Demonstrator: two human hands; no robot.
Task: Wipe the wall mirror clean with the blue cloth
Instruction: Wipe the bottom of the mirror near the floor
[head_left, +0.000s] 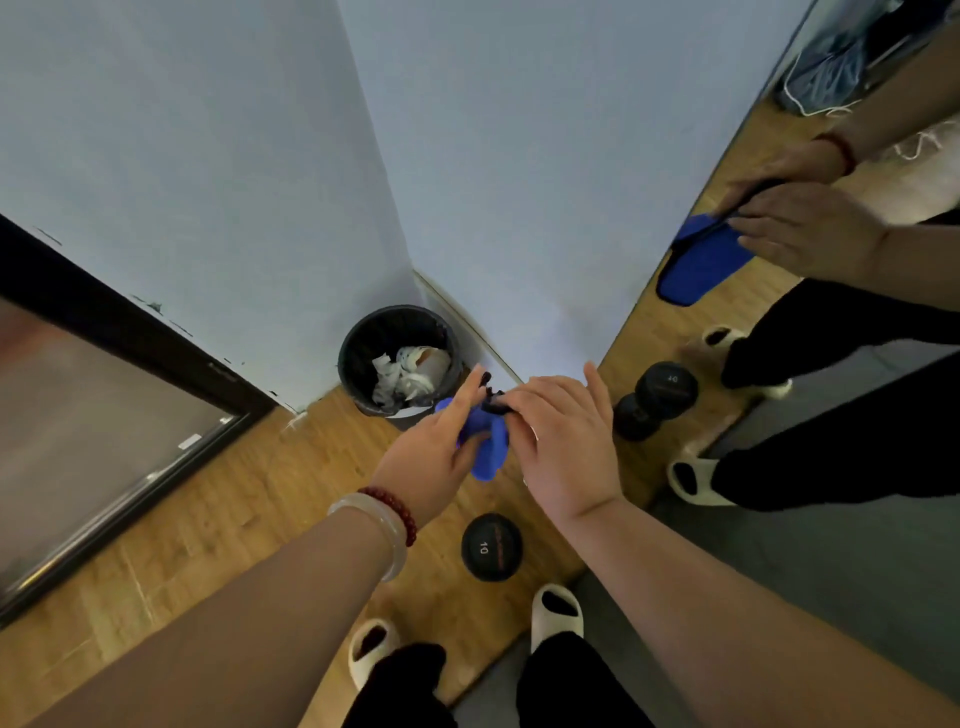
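Nearest are the person's feet in pale slippers (556, 610) on the wooden floor (208, 519), legs in dark trousers. Just ahead of the toes a black dumbbell (491, 545) marked "10" stands on the boards.

Both forearms reach forward over it. The left wrist carries a pale bangle (387, 530) and a string of dark red beads (400, 506). The left hand (436, 457) has its forefinger stretched out while the lower fingers curl round the blue cloth (488, 452), which hangs bunched between the two hands. The right hand (563, 441) lies palm down, thumb raised, its fingertips bent in and pinching the cloth's top edge, where a dark strip shows – what that strip is I cannot tell.

Beyond the hands a black waste bin (353, 364) holding crumpled white paper stands in the corner where two pale blue walls (519, 156) meet. A dark-framed panel (130, 332) runs along the left wall.

The wall mirror (779, 322) is on the right, well apart from the cloth – in it appear both hands on the cloth, the dumbbell, the slippers and the dark trousers.
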